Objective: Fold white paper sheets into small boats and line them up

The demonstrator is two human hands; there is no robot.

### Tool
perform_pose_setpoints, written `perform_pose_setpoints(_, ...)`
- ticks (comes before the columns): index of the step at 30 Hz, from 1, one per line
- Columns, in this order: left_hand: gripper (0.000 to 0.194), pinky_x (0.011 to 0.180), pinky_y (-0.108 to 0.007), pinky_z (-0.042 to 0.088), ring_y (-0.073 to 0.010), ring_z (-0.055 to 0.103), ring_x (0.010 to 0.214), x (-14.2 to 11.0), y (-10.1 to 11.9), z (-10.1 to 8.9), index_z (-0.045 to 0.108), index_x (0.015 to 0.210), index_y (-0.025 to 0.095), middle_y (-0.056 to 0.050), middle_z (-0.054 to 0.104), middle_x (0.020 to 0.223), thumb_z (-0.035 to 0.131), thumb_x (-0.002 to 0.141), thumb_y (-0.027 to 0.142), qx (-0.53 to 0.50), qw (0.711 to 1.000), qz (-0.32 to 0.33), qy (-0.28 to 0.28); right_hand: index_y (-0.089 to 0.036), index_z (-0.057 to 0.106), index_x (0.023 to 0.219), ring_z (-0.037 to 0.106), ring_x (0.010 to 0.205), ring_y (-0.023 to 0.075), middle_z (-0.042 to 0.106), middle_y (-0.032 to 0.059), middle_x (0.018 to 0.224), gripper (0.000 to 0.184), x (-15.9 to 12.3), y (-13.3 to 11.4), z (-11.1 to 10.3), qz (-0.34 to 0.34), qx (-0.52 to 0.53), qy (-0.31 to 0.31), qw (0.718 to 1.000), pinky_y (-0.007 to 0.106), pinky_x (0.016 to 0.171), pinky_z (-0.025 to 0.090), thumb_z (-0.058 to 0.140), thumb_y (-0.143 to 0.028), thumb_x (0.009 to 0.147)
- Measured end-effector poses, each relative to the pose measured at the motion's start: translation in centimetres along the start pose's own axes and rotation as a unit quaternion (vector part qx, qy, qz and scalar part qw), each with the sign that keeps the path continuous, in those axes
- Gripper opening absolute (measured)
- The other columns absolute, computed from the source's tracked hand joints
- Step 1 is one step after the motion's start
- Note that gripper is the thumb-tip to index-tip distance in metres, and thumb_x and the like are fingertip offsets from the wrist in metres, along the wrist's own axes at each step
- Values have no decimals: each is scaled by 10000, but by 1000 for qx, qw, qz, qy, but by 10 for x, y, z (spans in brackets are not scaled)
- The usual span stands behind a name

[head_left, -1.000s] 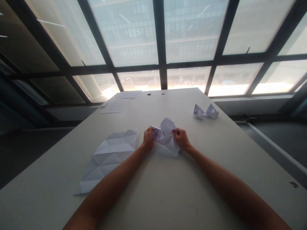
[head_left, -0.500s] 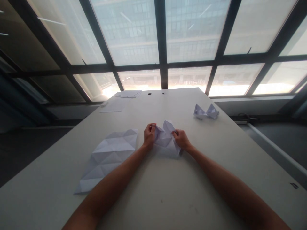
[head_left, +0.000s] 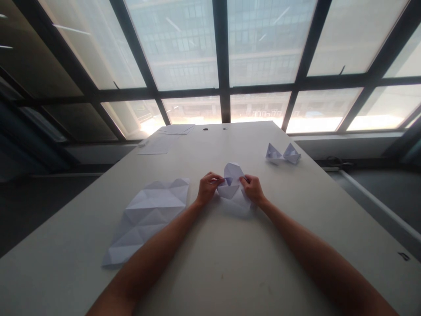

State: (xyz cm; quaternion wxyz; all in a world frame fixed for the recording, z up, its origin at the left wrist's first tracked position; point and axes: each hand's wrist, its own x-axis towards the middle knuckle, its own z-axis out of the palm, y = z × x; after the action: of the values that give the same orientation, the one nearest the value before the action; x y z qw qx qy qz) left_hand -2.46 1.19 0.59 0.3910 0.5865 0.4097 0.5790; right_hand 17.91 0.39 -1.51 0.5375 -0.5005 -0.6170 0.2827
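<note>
A partly folded white paper piece (head_left: 231,183) sits at the middle of the pale table (head_left: 217,263), held between both hands. My left hand (head_left: 207,189) pinches its left side with the fingers curled closed. My right hand (head_left: 252,188) pinches its right side, fingers likewise closed on the paper. A rounded flap of the paper stands up behind my fingers; its lower part rests on the table.
A large creased white sheet (head_left: 148,217) lies flat to the left of my left arm. Two small folded paper shapes (head_left: 283,153) stand at the right. Flat sheets (head_left: 164,140) lie near the far left edge. Big windows rise behind the table.
Both hands have drawn closer together on the paper, and its flaps have been pushed inward into a narrower, more upright shape.
</note>
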Motion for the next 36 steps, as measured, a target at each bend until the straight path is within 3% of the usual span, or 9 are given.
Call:
perform_pose_setpoints(4, 187, 708, -266, 472, -174, 596, 756, -4, 3, 1, 702, 700, 209, -30, 651, 779, 827, 694, 349, 45, 999, 18, 12, -191, 515, 559, 352, 536, 118, 416, -42, 526, 364, 6, 7, -10, -27, -47, -31, 998, 259, 523, 241, 534, -411, 848)
perform_pose_setpoints(7, 182, 677, -245, 441, -166, 578, 720, -5, 3, 2, 685, 699, 207, -22, 657, 741, 803, 726, 343, 57, 997, 16, 45, -181, 689, 804, 447, 576, 150, 531, -20, 596, 238, 8, 7, -17, -37, -117, -18, 992, 270, 587, 332, 569, -381, 854)
perform_pose_setpoints(11, 222, 635, -225, 399, -147, 535, 641, -6, 4, 0, 634, 636, 195, 3, 618, 643, 780, 746, 320, 114, 989, 39, 89, -204, 693, 1115, 552, 937, 258, 655, 113, 1039, 295, 3, -8, -20, -128, -203, 35, 970, 381, 876, 405, 615, -277, 840)
perform_pose_setpoints(14, 255, 595, -220, 364, -139, 508, 601, -6, 5, -2, 599, 606, 193, 16, 587, 601, 749, 767, 321, 147, 982, 46, 106, -232, 728, 1032, 530, 1068, 279, 656, 115, 1141, 230, -3, -21, -18, -180, -194, -23, 964, 435, 980, 336, 533, -249, 910)
perform_pose_setpoints(19, 283, 555, -219, 334, -130, 489, 572, -6, 2, -3, 564, 603, 187, 28, 554, 577, 706, 789, 344, 160, 980, 37, 113, -241, 749, 878, 605, 841, 229, 720, 54, 835, 244, -11, -27, -11, -150, -73, -178, 970, 401, 921, 371, 577, -407, 930)
perform_pose_setpoints(22, 272, 555, -216, 337, -126, 488, 579, -3, -1, -6, 557, 616, 183, 32, 548, 587, 686, 792, 346, 161, 979, 38, 120, -212, 716, 815, 604, 788, 214, 702, 48, 818, 200, -12, -31, -10, -140, -27, -182, 973, 347, 807, 428, 734, -411, 813)
perform_pose_setpoints(26, 276, 560, -213, 343, -119, 473, 578, 5, -7, -13, 523, 609, 183, 41, 523, 577, 662, 781, 349, 180, 969, 29, 165, -200, 657, 801, 589, 800, 195, 673, 40, 846, 144, -11, -44, -18, -175, -33, -168, 969, 324, 768, 439, 716, -323, 846)
perform_pose_setpoints(30, 274, 557, -211, 354, -118, 481, 578, 11, -13, -16, 527, 617, 184, 37, 530, 584, 651, 763, 379, 176, 969, 6, 175, -205, 628, 814, 559, 814, 183, 648, 32, 842, 99, -15, -60, -38, -245, -131, -196, 940, 313, 774, 422, 685, -248, 883)
perform_pose_setpoints(36, 262, 531, -212, 361, -117, 481, 569, 10, -6, -9, 538, 645, 182, 33, 535, 603, 654, 734, 399, 122, 979, -31, 160, -194, 620, 878, 532, 843, 187, 641, 58, 881, 169, -39, -70, -61, -378, -305, -169, 857, 347, 842, 376, 494, -125, 967)
